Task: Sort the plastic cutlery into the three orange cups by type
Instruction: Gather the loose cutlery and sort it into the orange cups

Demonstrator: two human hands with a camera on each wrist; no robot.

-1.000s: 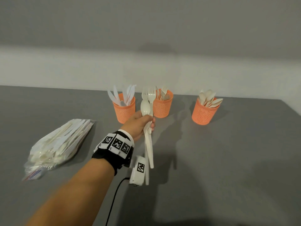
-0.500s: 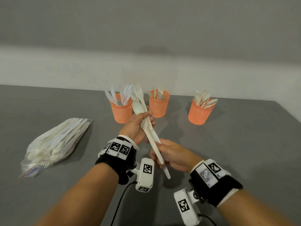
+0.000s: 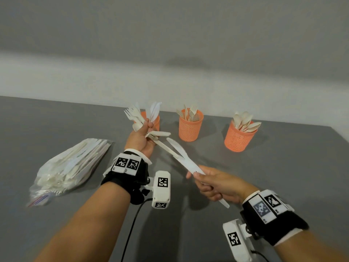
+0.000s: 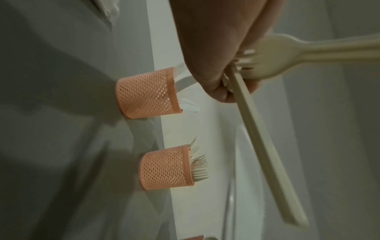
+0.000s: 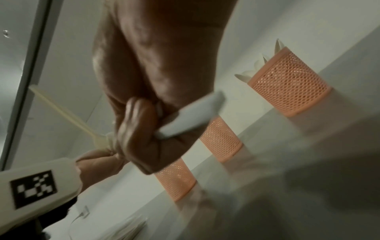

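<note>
A knife (image 3: 181, 157) is held by its handle in the right hand (image 3: 217, 184), blade at 10 o'clock. Forks and a spoon are clenched in the left hand (image 3: 139, 138), before the knife cup (image 3: 155, 121). The loose bundle could probably slip onto the desk (image 3: 283, 176), or the knife land among forks in the middle cup (image 3: 189, 127).

Grey table (image 3: 283, 186), pale wall (image 3: 170, 35)

Soft, even light falls from above – the grey table (image 3: 283, 186) carries blurred shadows behind the orange cups (image 3: 238, 138) and under the arms. The head view is mildly smeared and bows at its edges. Both wrist views are dimmer, greenish, motion-blurred – near skin out of focus.
</note>
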